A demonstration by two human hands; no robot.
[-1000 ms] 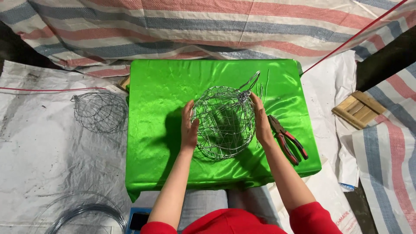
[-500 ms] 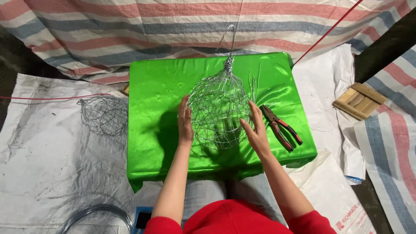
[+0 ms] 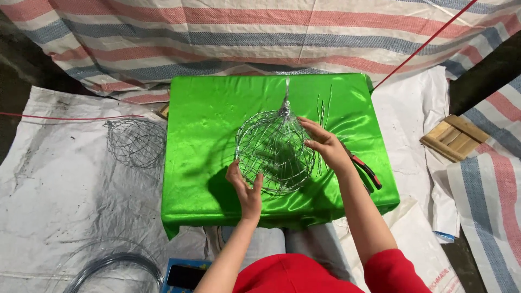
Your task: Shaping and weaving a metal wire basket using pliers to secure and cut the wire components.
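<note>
- Here, a round wire cage [image 3: 275, 149] stands on the desk [image 3: 211, 119], which is draped in bright green cloth; the cage sits a little right of the desk's middle, with its twisted wire tip pointing to the far side.
- The left hand [image 3: 247, 187] presses against the cage's near-left curve, fingers spread and open along the wires, so its grip is flat on the cage rather than clenched.
- The right hand [image 3: 325, 145] rests on the cage's right side, fingers stretched out and touching the wires; this grip too is loose, not closed round anything.
- Just beside the right wrist, on the right part of the desk, lie pliers [image 3: 366, 169] with red and black handles, partly hidden by the forearm.
- A few loose wire pieces [image 3: 323, 106] lie on the cloth, far right of the cage.
- On the white sheet [image 3: 59, 179] to the left of the desk sits a second wire cage [image 3: 135, 142], well apart from both hands.
- A coil of wire [image 3: 114, 266] lies at the near left on that sheet.
- A small wooden block [image 3: 455, 138] lies at the right, off the desk.
- A striped tarp [image 3: 244, 32] hangs across the far side.
</note>
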